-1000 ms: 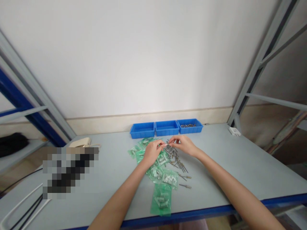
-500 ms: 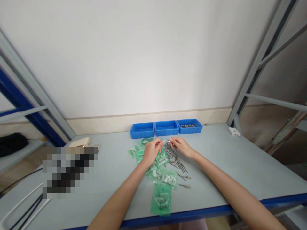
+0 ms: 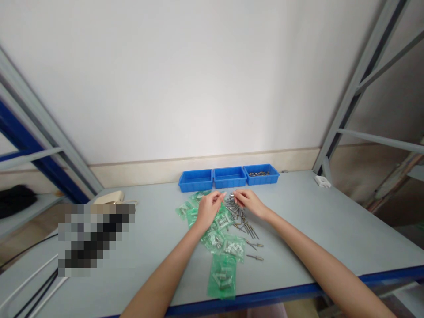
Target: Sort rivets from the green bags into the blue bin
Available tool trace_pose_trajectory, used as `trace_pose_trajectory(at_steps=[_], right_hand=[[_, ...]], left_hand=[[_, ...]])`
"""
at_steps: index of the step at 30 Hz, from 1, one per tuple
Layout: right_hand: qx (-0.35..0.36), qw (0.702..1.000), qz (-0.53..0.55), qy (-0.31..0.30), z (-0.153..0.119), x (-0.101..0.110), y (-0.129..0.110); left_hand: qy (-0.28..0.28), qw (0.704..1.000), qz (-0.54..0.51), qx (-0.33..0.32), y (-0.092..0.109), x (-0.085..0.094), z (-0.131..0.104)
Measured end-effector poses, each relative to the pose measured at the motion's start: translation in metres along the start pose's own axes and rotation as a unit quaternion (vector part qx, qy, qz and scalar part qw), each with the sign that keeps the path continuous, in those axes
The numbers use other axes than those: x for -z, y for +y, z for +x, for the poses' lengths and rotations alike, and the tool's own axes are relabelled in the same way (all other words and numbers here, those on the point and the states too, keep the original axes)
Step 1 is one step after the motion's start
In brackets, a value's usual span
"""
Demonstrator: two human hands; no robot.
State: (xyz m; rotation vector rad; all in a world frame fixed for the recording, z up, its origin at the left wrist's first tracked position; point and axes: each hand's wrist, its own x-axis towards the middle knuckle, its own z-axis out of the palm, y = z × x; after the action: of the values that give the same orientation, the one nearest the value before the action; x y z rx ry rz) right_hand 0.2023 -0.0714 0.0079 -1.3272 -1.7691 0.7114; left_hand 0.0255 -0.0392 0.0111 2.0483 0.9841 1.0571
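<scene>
Above the small bags and loose metal pieces, my two hands face each other with a small gap between their fingertips. My left hand (image 3: 209,208) is closed in a pinch over the green plastic bags (image 3: 233,246); whatever its fingertips hold is too small to make out. My right hand (image 3: 250,203) pinches a short silvery piece that looks like a blind rivet (image 3: 231,195), its tip pointing left. Under and beside that hand spreads a pile of loose blind rivets (image 3: 240,217). One separate rivet (image 3: 255,257) lies nearer the front edge.
Three blue bins (image 3: 229,178) stand in a row near the wall; the right one holds several rivets (image 3: 259,173). A white block (image 3: 322,181) sits at the back right. On the left are a beige device (image 3: 109,198), cables and a blurred-out area. Metal frame posts rise at both sides.
The fingertips have parted slightly, my left hand drawing a little to the left. The metal piece that bridged them now shows only at my right fingertips.
</scene>
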Motion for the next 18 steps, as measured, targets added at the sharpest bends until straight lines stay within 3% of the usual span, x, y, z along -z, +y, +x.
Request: trace_pose_trajectory(at_steps=[5,12,16,18], right_hand=[[-0.001,0.999,0.027,0.018,0.0032,-0.0006,0.0053],[-0.007,0.998,0.066,-0.006,0.0007,0.0013,-0.0015],[-0.051,0.990,0.128,-0.023,0.0044,-0.0014,0.0025],[-0.084,0.984,0.158,0.007,0.0088,0.0020,0.0078]], left_hand=[[-0.004,1.000,-0.012,0.002,-0.0042,-0.0014,0.0014],[-0.013,1.000,-0.024,0.000,0.0018,0.0004,-0.0007],[-0.020,0.999,-0.022,0.014,-0.0004,0.0007,-0.0002],[-0.017,0.999,-0.024,0.019,-0.0035,0.0009,0.0005]])
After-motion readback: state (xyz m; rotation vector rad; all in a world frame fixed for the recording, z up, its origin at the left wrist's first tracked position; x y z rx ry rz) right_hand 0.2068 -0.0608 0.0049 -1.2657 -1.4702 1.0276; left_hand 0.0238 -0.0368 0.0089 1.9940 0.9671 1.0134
